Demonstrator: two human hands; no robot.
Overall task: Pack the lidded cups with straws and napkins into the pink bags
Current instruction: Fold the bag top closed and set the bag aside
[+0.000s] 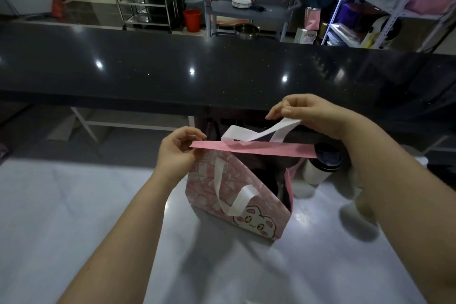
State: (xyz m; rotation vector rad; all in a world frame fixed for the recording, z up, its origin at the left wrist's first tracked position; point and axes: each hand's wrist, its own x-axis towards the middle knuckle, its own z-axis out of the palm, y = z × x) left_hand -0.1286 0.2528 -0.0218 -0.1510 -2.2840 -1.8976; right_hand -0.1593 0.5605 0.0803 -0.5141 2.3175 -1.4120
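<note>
Head view: the interior of the pink bag [222, 195] was dark. Only a black lid [265, 181] showed inside, and its cup was hidden. A lidded cup [320, 168] stood on the white table [86, 217] just beside the bag, partly behind its rim. The left hand [176, 155] pinched the bag's far rim. The right hand [304, 112] pinched the white handle [266, 132], fingers curled.

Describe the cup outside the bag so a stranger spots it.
On the pale table stands an open pink rabbit-print bag. Right of it is a white paper cup with a black lid; the other cup sits inside the bag, only its lid showing.
</note>
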